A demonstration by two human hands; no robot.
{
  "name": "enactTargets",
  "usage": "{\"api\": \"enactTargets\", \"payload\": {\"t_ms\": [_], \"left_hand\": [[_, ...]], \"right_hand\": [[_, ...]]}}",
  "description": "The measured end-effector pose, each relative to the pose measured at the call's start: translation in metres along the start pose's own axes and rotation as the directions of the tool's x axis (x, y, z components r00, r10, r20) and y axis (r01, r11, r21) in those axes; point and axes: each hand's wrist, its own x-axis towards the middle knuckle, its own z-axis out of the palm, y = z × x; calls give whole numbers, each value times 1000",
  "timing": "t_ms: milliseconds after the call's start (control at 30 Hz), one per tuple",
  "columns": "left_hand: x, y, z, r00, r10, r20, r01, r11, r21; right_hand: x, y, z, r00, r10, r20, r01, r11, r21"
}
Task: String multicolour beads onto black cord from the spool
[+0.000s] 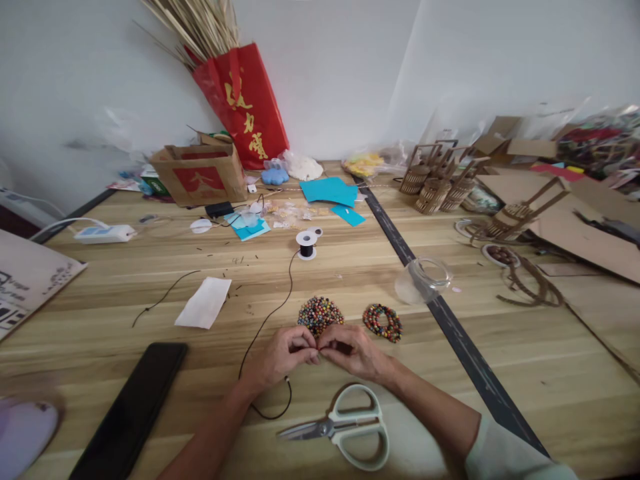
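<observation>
My left hand [289, 357] and my right hand [356, 352] meet fingertip to fingertip at the near edge of a pile of small multicoloured beads [321, 313]. Both are closed in a pinch. A tiny reddish spot shows where the tips meet, too small to name. Black cord [274, 311] runs from a white spool [307, 245], passes by my left wrist and loops back below that hand, with a small pale bit near its end. Right of the pile lies a coiled string of beads [383, 323]. Scissors with pale handles [345, 427] lie below my hands.
A black phone [131, 410] and white paper [204, 303] lie at left. Toward the right sits a clear round container [424, 280], with small bamboo baskets [440, 183] behind. Blue sheets [329, 192], a cardboard box [200, 173] and a red bag [245, 107] stand or lie at the back.
</observation>
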Motion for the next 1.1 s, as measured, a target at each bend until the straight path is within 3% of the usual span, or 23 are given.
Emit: {"api": "enactTargets", "payload": {"t_ms": [200,400,600,767,933,1100], "left_hand": [[1,-1,0,1000,4,6,-4,1000,16],[-1,6,1,999,18,34,-18,1000,11],[-2,6,0,998,45,37,-48,994,101],[-3,2,-6,996,31,79,-38,996,84],[-7,5,-15,978,56,199,-73,994,80],[-6,6,-17,978,42,203,-57,996,71]], "right_hand": [[0,0,-1,1000,-6,2,6,1000,0],[1,0,-1,995,-92,25,93,995,-33],[1,-1,-3,989,-137,56,141,988,-66],[-1,0,-3,991,-133,13,133,987,-88],[-1,-4,-3,987,-136,-88,130,989,-76],[-1,-6,-3,987,-150,-62,146,987,-63]]}}
